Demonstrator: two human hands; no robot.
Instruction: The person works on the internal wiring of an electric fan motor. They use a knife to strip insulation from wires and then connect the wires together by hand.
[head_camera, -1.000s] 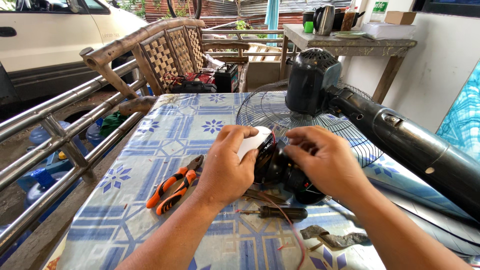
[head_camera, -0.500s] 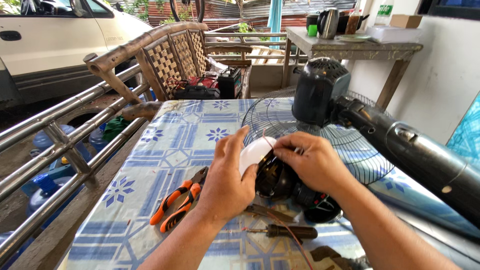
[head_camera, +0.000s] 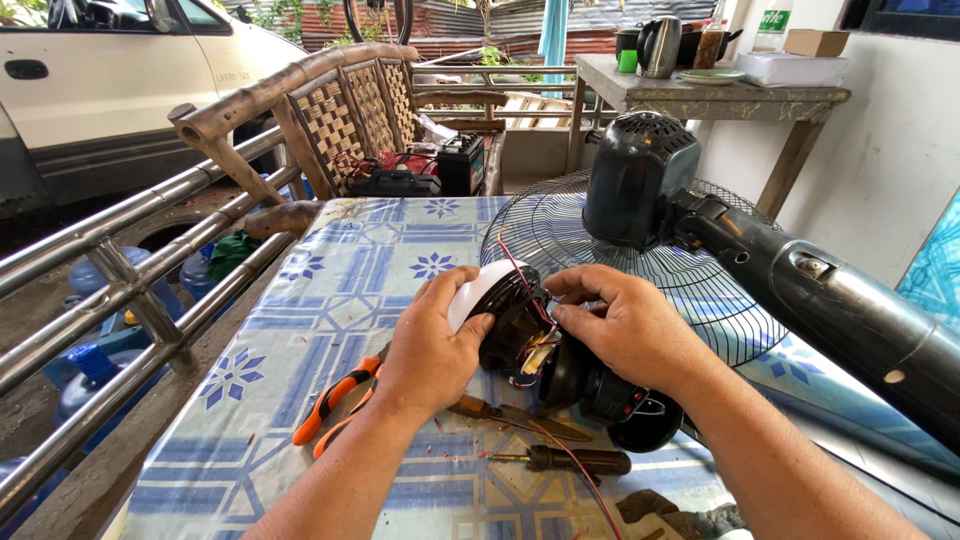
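Outdoors, on a tiled table (head_camera: 330, 300), a motor (head_camera: 520, 335) was gripped between left hand (head_camera: 435, 345) and right hand (head_camera: 625, 330), its axis lying crosswise.

One head-worn camera looks steeply down, close over the table (head_camera: 330, 300).
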